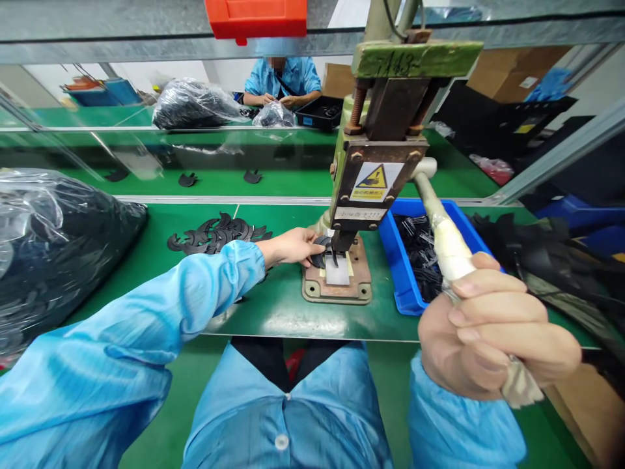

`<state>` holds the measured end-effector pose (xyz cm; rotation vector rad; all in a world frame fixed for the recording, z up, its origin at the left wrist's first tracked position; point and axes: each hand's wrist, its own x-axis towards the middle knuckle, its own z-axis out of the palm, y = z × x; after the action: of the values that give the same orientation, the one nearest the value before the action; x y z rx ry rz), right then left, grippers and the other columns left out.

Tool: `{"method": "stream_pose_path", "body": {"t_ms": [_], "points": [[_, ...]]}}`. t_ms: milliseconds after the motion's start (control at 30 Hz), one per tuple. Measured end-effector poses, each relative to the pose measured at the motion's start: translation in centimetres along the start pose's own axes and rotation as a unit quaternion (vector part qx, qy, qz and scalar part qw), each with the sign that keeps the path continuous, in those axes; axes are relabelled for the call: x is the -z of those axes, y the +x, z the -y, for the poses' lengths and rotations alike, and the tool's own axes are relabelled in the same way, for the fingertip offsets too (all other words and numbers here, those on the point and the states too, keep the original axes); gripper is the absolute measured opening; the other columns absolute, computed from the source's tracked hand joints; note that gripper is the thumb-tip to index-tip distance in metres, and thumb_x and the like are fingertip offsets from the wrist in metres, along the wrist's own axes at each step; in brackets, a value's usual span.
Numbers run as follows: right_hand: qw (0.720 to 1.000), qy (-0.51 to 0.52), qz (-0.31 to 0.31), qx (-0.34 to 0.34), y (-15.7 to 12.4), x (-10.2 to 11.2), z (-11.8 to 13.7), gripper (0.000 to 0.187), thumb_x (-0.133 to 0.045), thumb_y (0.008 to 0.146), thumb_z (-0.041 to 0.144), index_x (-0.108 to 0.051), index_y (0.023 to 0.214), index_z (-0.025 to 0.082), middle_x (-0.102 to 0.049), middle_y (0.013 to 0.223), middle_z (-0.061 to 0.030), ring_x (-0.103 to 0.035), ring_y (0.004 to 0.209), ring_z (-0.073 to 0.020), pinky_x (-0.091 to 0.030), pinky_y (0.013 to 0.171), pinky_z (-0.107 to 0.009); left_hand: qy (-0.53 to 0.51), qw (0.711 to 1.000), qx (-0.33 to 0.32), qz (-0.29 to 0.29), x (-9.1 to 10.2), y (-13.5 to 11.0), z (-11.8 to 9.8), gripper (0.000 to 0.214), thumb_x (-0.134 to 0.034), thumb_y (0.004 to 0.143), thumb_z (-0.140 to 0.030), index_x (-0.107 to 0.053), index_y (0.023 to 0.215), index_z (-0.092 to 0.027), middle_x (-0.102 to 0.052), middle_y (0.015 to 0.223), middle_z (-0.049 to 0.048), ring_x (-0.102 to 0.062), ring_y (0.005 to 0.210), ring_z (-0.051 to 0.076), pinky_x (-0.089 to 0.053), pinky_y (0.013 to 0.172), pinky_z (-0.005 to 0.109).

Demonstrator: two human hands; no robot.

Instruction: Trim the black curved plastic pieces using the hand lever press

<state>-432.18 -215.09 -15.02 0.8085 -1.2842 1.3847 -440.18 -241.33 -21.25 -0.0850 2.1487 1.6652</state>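
My left hand (295,247) pinches a curved black plastic part (319,254) at the base of a green hand press (381,176). The part lies under the press's dark ram (343,241), beside a small light metal plate (336,270). Whether the ram touches the part I cannot tell. My right hand (493,326) is wrapped round the press's lever (452,241), whose grip is bound in pale tape. A pile of similar black curved parts (215,233) lies left of my left hand.
A blue bin (403,277) of small black pieces stands right of the press. Bags of black parts sit at left (58,254) and behind (195,104). Several loose parts (188,179) lie on the far green surface. A co-worker (283,81) sits opposite; an orange bin (256,18) hangs above.
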Motion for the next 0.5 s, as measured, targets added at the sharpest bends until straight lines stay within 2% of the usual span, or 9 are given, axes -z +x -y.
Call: {"method": "stream_pose_path", "body": {"t_ms": [233, 400, 500], "points": [[1.0, 0.013, 0.005, 0.018, 0.0, 0.2, -0.5, 0.06, -0.076, 0.095, 0.043, -0.036, 0.056, 0.021, -0.052, 0.06, 0.0057, -0.065, 0.073, -0.0132, -0.056, 0.097, -0.049, -0.005, 0.997, 0.08, 0.008, 0.5, 0.5, -1.0, 0.019, -0.086, 0.087, -0.018, -0.068, 0.084, -0.014, -0.069, 0.067, 0.0001, -0.064, 0.049, 0.01, -0.059, 0.053, 0.02], [1.0, 0.015, 0.007, 0.022, -0.1, 0.3, -0.5, 0.057, -0.074, 0.095, 0.039, -0.036, 0.057, 0.021, -0.052, 0.06, 0.0054, -0.065, 0.073, -0.0142, -0.057, 0.096, -0.05, -0.094, 0.986, 0.137, 0.032, 0.7, 0.6, -0.8, 0.022, -0.09, 0.084, -0.02, -0.07, 0.084, -0.013, -0.071, 0.069, 0.0031, -0.07, 0.055, 0.012, -0.064, 0.06, 0.021], [0.999, 0.03, 0.013, 0.022, 1.2, -0.2, -0.1, 0.04, -0.076, 0.094, 0.039, -0.052, 0.067, 0.023, -0.054, 0.064, 0.0053, -0.064, 0.071, -0.0152, -0.057, 0.093, -0.05, -0.124, 0.983, 0.134, 0.029, 0.4, 0.3, -0.5, 0.024, -0.092, 0.083, -0.022, -0.07, 0.087, -0.013, -0.074, 0.072, 0.0044, -0.072, 0.057, 0.013, -0.065, 0.06, 0.02]]}}
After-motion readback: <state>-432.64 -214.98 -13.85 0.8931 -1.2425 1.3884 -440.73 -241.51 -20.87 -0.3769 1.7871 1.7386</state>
